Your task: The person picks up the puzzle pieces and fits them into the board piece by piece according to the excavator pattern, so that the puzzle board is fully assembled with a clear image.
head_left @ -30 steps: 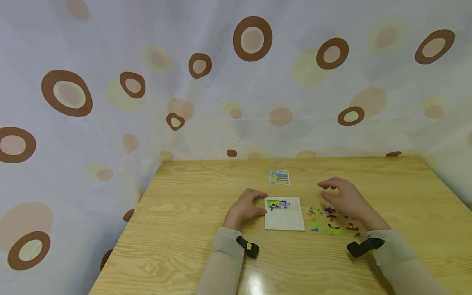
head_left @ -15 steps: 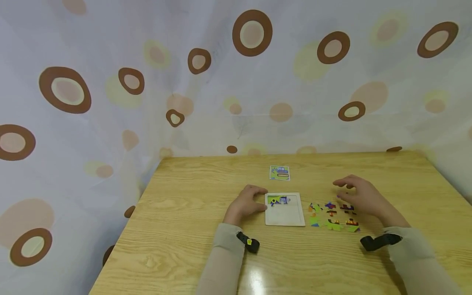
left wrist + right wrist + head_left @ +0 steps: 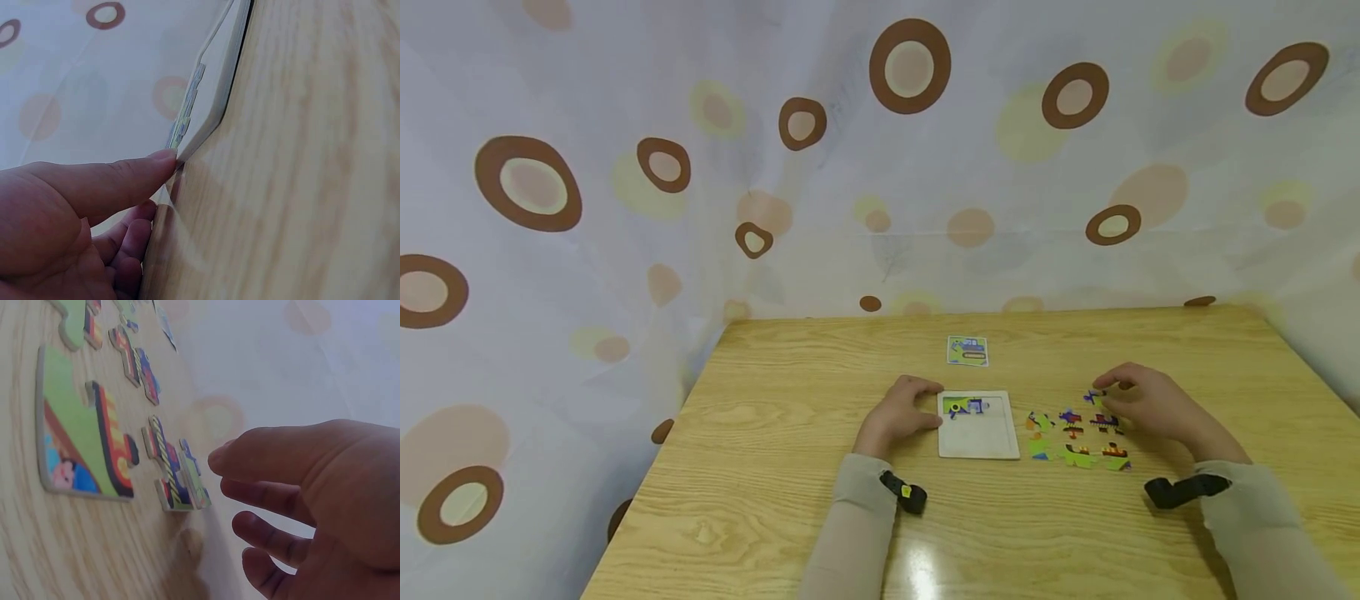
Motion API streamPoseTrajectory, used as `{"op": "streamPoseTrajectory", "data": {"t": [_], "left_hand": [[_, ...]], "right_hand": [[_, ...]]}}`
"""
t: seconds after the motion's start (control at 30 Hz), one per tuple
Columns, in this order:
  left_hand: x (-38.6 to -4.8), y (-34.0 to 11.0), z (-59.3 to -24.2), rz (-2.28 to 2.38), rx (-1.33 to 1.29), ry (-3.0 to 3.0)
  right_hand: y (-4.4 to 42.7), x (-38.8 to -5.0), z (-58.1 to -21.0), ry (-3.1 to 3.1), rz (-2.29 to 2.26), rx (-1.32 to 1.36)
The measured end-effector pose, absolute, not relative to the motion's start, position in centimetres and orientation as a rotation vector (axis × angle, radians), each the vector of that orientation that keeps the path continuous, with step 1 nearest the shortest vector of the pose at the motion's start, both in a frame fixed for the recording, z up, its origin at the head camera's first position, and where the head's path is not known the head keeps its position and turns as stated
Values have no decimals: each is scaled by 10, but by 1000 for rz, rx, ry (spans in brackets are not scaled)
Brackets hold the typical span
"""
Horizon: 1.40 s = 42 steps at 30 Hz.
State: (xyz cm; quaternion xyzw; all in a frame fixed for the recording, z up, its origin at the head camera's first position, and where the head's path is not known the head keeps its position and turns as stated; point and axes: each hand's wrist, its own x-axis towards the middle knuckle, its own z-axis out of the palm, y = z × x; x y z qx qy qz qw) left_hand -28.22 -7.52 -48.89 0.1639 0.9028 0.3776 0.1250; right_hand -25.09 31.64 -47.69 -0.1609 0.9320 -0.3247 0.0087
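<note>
In the head view my left hand (image 3: 898, 417) rests at the left side of a white square puzzle tray (image 3: 977, 446), thumb and index finger touching its edge. In the left wrist view the straight thumb meets the tray's rim (image 3: 209, 122). Joined puzzle pieces (image 3: 966, 407) lie in the tray's upper left. My right hand (image 3: 1153, 404) hovers at the right with loosely bent fingers, close to a small purple and green puzzle piece (image 3: 1094, 397). In the right wrist view that piece (image 3: 195, 478) lies on the table, with a gap to the thumb.
Several loose puzzle pieces (image 3: 1078, 456) lie right of the tray. A picture card (image 3: 967, 351) of a digger lies behind it. The wooden table (image 3: 760, 467) ends at a spotted curtain (image 3: 880, 167).
My right hand has moved to the right, uncovering pieces beneath it. A purple and green piece now shows flat by its fingertips. The left hand has stayed at the tray.
</note>
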Motion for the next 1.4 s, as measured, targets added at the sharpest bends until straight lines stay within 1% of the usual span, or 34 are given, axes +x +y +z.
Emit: {"op": "streamPoseTrajectory", "data": {"t": [0.33, 0.77, 1.03, 1.27, 1.4], "left_hand": [[-281, -76, -488, 1095, 457, 2632], [-280, -77, -488, 1107, 462, 2623], [-282, -80, -487, 1077, 471, 2638], [-282, -77, -489, 1075, 475, 2635], [-283, -76, -489, 1078, 481, 2638]], "right_hand": [[323, -254, -485, 2942, -970, -525], [327, -254, -485, 2905, -968, -487], [325, -260, -488, 2933, -947, -468], [327, -256, -485, 2925, -1026, -405], [324, -257, -484, 2928, -1040, -425]]}}
